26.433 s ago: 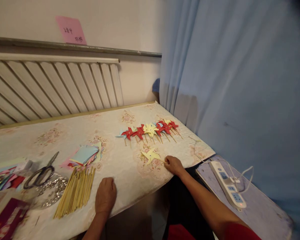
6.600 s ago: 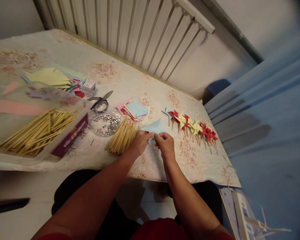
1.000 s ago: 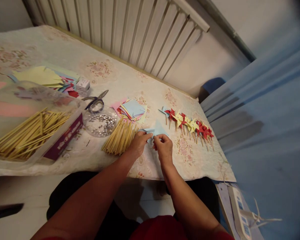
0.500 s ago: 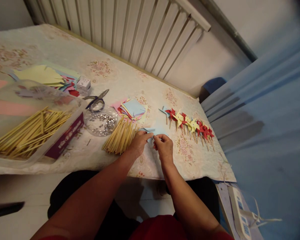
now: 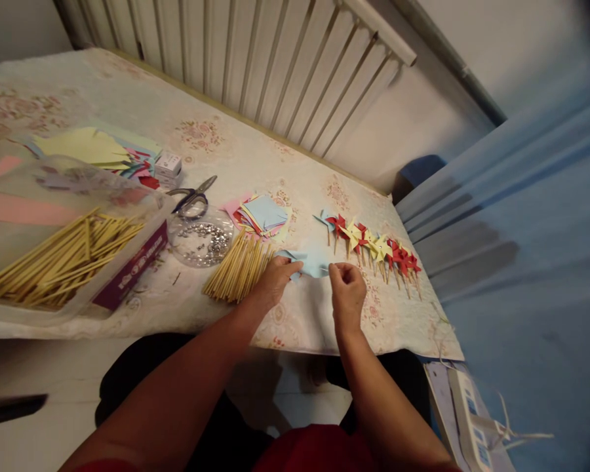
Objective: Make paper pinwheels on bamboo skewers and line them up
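Observation:
A light-blue piece of paper (image 5: pixel 315 257), partly cut and curled over at its left, is held above the tablecloth. My left hand (image 5: pixel 276 278) grips its left part between thumb and fingers. At the paper's right edge, my right hand (image 5: pixel 349 288) is closed in a pinch, its fingertips on the corner there. Wooden sticks (image 5: pixel 236 270) lie in a bundle just left of my left hand. Behind it is a stack of coloured paper squares (image 5: pixel 264 215). A row of finished paper pinwheels (image 5: pixel 368 241), in blue, red and yellow, lies beyond my right hand.
Scissors (image 5: pixel 196 198) lie by a clear round dish (image 5: pixel 179 248) of small metal pieces. A plastic bin (image 5: pixel 160 219) of sticks stands at left, with paper sheets (image 5: pixel 81 145) and small boxes (image 5: pixel 168 164) behind. A power strip (image 5: pixel 471 419) sits at lower right, near a blue curtain (image 5: pixel 516 262).
My right hand has moved right, away from my left hand, to the paper's right edge. More of the blue paper shows spread between the hands. My left hand keeps its grip.

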The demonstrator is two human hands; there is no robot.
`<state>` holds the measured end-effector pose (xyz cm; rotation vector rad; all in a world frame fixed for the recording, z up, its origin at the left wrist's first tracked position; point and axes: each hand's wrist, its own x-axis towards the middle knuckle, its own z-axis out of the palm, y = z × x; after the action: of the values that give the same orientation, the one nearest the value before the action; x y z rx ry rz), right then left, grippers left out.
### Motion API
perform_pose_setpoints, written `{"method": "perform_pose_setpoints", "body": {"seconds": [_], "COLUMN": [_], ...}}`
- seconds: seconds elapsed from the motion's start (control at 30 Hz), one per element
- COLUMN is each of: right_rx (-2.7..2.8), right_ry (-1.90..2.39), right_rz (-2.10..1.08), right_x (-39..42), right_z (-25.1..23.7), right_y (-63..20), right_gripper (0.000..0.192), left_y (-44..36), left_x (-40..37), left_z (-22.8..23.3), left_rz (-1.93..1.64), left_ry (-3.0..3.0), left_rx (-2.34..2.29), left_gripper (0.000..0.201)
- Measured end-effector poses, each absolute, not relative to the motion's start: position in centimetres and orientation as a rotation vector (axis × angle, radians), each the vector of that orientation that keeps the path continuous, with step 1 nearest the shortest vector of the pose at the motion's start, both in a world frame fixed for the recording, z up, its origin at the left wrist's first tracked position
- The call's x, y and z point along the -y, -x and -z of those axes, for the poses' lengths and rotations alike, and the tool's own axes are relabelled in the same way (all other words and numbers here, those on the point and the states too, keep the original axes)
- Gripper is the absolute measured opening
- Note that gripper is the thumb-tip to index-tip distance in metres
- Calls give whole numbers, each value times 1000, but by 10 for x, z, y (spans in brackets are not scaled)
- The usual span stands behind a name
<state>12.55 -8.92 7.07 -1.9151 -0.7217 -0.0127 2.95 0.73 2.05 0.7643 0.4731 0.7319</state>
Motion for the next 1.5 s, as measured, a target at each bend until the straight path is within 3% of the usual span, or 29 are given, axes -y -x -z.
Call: {"method": "perform_pose_setpoints", "body": {"seconds": [0.07, 0.23, 0.37, 0.9, 1.13, 1.5], "right_rx": [709, 707, 752, 1003, 980, 556], "right_ry": [1902, 1734, 1678, 1950, 1923, 1551], "right_rz": [-97, -870, -1060, -1050, -1033, -771], "right_x": [89, 82, 78, 72, 74, 65], "right_z": [-76, -84, -82, -79, -73, -61], "right_y": [-141, -161, -158, -158, -160, -145], "right_gripper": [29, 38, 33, 12, 16, 24], "left_y": [-30, -29, -25, -26, -24, -26], "left_x": [-8, -10, -9, -9, -9, -10], "left_z": [-20, -18, -21, -20, -18, -16], "left_rz": [-717, -608, -501, -387, -399, -433], "left_ry": [-755, -794, -875, -1029, -956, -406], "left_rx": [-464, -390, -340, -432, -422, -274], "left_gripper": [19, 21, 19, 18, 16, 46]}}
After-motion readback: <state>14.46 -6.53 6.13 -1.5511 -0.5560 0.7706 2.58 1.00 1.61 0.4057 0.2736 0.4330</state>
